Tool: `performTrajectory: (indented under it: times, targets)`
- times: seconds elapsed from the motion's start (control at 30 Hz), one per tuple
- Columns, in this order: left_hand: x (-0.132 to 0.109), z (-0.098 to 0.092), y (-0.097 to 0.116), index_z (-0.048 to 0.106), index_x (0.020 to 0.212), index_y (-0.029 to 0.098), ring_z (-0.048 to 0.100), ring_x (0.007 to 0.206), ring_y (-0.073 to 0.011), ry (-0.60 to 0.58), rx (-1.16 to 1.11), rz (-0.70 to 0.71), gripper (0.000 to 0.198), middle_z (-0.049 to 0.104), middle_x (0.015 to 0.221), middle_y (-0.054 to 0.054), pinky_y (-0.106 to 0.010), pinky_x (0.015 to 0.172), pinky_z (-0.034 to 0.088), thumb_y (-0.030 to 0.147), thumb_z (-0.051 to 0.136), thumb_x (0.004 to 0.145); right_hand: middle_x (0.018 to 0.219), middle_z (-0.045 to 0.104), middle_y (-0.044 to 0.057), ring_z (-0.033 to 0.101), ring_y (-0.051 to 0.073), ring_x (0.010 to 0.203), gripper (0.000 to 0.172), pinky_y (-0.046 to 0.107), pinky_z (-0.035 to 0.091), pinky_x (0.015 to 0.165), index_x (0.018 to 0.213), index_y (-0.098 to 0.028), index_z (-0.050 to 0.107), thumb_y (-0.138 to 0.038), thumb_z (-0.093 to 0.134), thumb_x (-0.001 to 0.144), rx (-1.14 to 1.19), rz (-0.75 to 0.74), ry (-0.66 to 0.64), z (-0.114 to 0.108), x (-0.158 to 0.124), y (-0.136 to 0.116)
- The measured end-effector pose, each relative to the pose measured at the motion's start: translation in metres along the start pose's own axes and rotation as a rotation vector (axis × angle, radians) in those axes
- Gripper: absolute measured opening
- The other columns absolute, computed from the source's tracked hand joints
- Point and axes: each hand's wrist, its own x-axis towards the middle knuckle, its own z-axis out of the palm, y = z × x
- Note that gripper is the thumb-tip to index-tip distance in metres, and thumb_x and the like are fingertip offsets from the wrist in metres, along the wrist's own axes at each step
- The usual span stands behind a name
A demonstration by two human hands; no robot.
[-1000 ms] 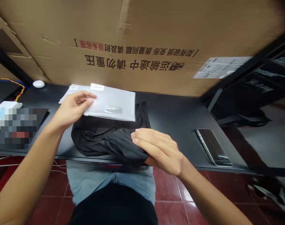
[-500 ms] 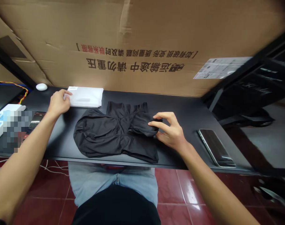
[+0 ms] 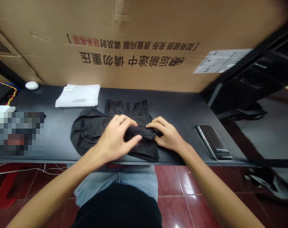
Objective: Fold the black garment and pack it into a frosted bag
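A black stretchy garment [image 3: 87, 125], wrinkled and partly folded, lies on the dark desk in front of me; its exact kind is hard to make out. On its right part sits a smaller folded black bundle [image 3: 145, 130] with a seamed edge. My right hand [image 3: 167, 134] pinches the right end of this bundle between thumb and fingers. Over the middle of the garment, my left hand [image 3: 117, 136] has its thumb and fingers apart at the bundle's left side, slightly blurred. A stack of white translucent bags [image 3: 79, 95] lies behind the garment on the left.
A phone [image 3: 215, 142] lies at the desk's right. Behind stands a large cardboard box [image 3: 144, 25] with printing. A white rounded object [image 3: 32, 85] sits at back left, a white power strip [image 3: 3, 110] at far left. Black metal shelf posts flank the desk [image 3: 181, 107].
My left hand has left the white bags and come right and nearer, over the black garment. My right hand stays at the bundle. The view has shifted slightly.
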Motion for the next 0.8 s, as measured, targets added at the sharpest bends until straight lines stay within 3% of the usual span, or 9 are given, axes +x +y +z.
performTrajectory:
  times: [0.13,0.2,0.3,0.47,0.6,0.7,0.8]
  targets:
    - [0.005,0.05,0.027,0.064,0.138,0.024,0.066,0.123,-0.0339,-0.085,0.083,0.018,0.039,0.071,0.136,-0.012,-0.052,0.105,0.059,0.031,0.076,0.102,0.118,0.072,0.01,0.074,0.028,0.104,0.046,0.046,0.066,0.091,0.13,-0.026,0.07,-0.006,0.057,0.091,0.042,0.061,0.163,-0.003,-0.006,-0.004]
    - [0.011,0.06,0.027,0.063,0.139,0.023,0.066,0.124,-0.0346,-0.102,0.142,0.0,0.042,0.071,0.136,-0.014,-0.052,0.105,0.059,0.021,0.075,0.099,0.113,0.073,0.01,0.074,0.029,0.104,0.032,0.048,0.065,0.094,0.12,-0.026,0.07,-0.009,0.058,0.095,0.053,0.08,0.24,-0.003,-0.008,-0.005]
    - [0.015,0.059,0.021,0.062,0.14,0.024,0.067,0.121,-0.0312,-0.061,0.096,0.011,0.044,0.072,0.131,-0.012,-0.048,0.107,0.06,0.009,0.066,0.099,0.111,0.073,0.009,0.074,0.028,0.103,0.012,0.048,0.064,0.094,0.108,-0.025,0.068,-0.017,0.063,0.102,0.087,0.071,0.25,-0.002,-0.006,-0.006]
    - [0.006,0.033,0.007,0.055,0.152,0.028,0.072,0.117,-0.0251,0.11,-0.095,0.002,0.056,0.073,0.129,-0.009,-0.041,0.106,0.061,0.007,0.059,0.101,0.123,0.075,0.012,0.072,0.031,0.118,0.003,0.054,0.061,0.106,0.107,-0.025,0.07,-0.025,0.067,0.107,0.054,0.108,0.153,0.004,0.002,-0.01]
    - [-0.018,-0.005,-0.013,0.053,0.158,0.028,0.073,0.124,-0.0265,0.205,0.032,-0.129,0.054,0.072,0.143,-0.009,-0.042,0.11,0.06,0.018,0.06,0.105,0.129,0.076,0.013,0.071,0.032,0.127,0.004,0.056,0.06,0.111,0.111,-0.026,0.07,-0.028,0.07,0.107,0.069,0.112,0.091,0.006,0.004,-0.009]
    - [-0.044,-0.029,-0.031,0.054,0.158,0.027,0.073,0.122,-0.0296,0.181,0.155,-0.268,0.054,0.073,0.137,-0.01,-0.047,0.112,0.059,0.028,0.062,0.105,0.13,0.076,0.013,0.07,0.032,0.127,0.003,0.056,0.06,0.112,0.11,-0.026,0.07,-0.028,0.069,0.108,0.081,0.13,0.08,0.007,0.003,-0.009]
    - [-0.064,-0.04,-0.042,0.054,0.156,0.026,0.072,0.112,-0.0303,0.13,0.21,-0.377,0.057,0.069,0.123,-0.01,-0.049,0.105,0.061,0.029,0.065,0.1,0.131,0.075,0.013,0.07,0.032,0.127,0.003,0.056,0.059,0.112,0.11,-0.026,0.069,-0.028,0.069,0.108,0.086,0.136,0.072,0.007,0.003,-0.008]
